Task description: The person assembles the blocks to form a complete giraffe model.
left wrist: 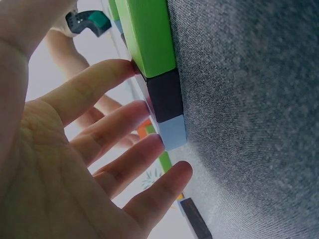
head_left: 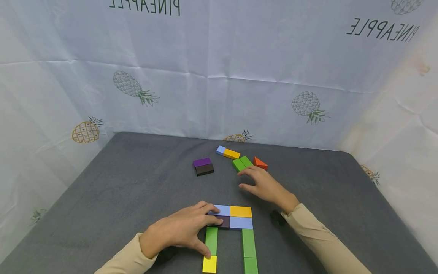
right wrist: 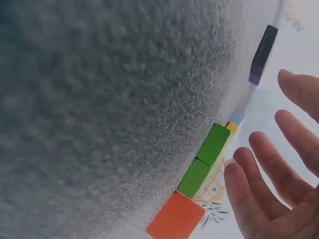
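My left hand [head_left: 184, 226] rests its fingertips on the left side of a flat arrangement of blocks, fingers extended. They touch a light blue block [head_left: 224, 210] and a dark brown block [head_left: 224, 223], with the thumb by a yellow block [head_left: 210, 266] below a green block [head_left: 211, 240]. To the right lie an orange-yellow block [head_left: 241, 211], another light blue block [head_left: 241, 223] and two green blocks [head_left: 249, 243] end to end. My right hand [head_left: 265, 184] holds nothing, fingers spread. It hovers beside a pair of green blocks [right wrist: 213, 145] and an orange triangular block [head_left: 260, 163].
Farther back, a purple block [head_left: 202, 162] touches a black block [head_left: 205, 170]. Behind the green pair, a small light blue block [head_left: 221, 150] meets an orange-yellow one [head_left: 231, 153]. A pineapple-print curtain [head_left: 205, 95] hangs around the dark grey table [head_left: 137, 171].
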Motion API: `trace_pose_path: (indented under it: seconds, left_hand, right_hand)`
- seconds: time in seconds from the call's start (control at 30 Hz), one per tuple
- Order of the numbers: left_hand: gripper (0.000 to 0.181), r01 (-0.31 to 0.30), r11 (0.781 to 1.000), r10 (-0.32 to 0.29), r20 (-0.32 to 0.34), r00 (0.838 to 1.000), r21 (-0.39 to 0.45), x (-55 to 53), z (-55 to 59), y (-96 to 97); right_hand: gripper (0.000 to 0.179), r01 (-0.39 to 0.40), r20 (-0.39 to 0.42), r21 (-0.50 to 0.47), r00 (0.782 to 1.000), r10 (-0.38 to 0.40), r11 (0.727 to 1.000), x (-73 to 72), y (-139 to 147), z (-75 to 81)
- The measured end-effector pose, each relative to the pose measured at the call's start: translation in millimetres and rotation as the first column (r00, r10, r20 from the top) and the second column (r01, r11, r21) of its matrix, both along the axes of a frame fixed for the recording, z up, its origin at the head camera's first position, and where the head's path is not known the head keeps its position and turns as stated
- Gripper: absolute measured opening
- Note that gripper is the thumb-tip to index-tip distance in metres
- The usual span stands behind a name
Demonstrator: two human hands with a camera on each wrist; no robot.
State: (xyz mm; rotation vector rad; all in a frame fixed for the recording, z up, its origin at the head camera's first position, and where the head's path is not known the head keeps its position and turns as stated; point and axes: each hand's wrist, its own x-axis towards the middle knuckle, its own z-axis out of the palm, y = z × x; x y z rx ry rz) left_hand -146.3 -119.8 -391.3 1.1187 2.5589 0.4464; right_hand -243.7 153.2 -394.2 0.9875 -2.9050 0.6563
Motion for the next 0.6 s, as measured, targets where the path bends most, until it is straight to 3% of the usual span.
trace_pose_path:
  seconds: [0.33, 0.6]
  left_hand:
    - [0.072, -0.001, 1.0, 0.001, -0.01, 1.0, 0.001, 0.5, 0.0, 0.2]
    - [0.071, -0.006, 1.0, 0.006, -0.007, 1.0, 0.007, 0.7, -0.4, -0.2]
  right_hand:
    - [0.039, 0.024, 0.017, -0.004, 1.0, -0.023, 1.0, -22.0, -9.3, -2.6]
    - [0.04, 0.079, 0.076, -0.003, 0.994, -0.078, 0.997, -32.4, -15.3, -3.8]
